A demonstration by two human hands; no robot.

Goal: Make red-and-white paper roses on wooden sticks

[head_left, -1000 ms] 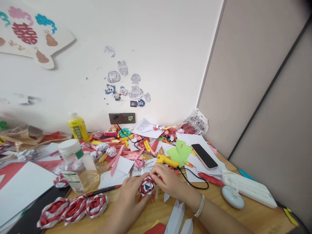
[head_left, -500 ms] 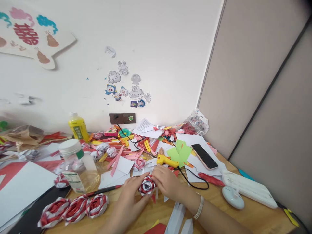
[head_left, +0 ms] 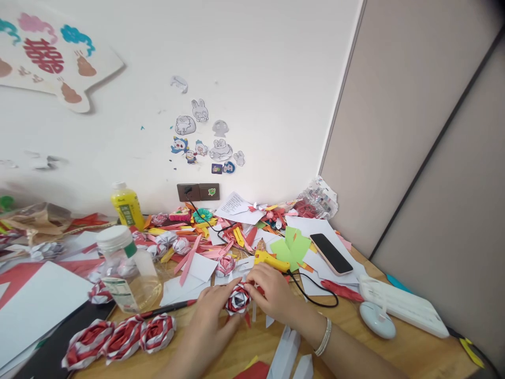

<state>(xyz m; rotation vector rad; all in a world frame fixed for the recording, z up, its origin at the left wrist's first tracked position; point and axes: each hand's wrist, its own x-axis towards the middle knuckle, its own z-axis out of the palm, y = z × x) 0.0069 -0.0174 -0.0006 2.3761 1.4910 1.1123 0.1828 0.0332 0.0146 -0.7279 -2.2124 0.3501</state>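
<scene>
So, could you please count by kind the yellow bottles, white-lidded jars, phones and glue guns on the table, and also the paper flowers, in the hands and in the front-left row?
Yellow bottle: 1
White-lidded jar: 1
Phone: 1
Glue gun: 1
Paper flower between left hand and right hand: 1
Row flowers: 3
Total: 8

Left hand point(head_left: 215, 309) beside right hand point(head_left: 270, 292), both curled inward

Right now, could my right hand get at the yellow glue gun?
Probably yes: the glue gun lies just beyond your right hand, with nothing visible standing between them, though that hand is busy at the paper flower.
</scene>
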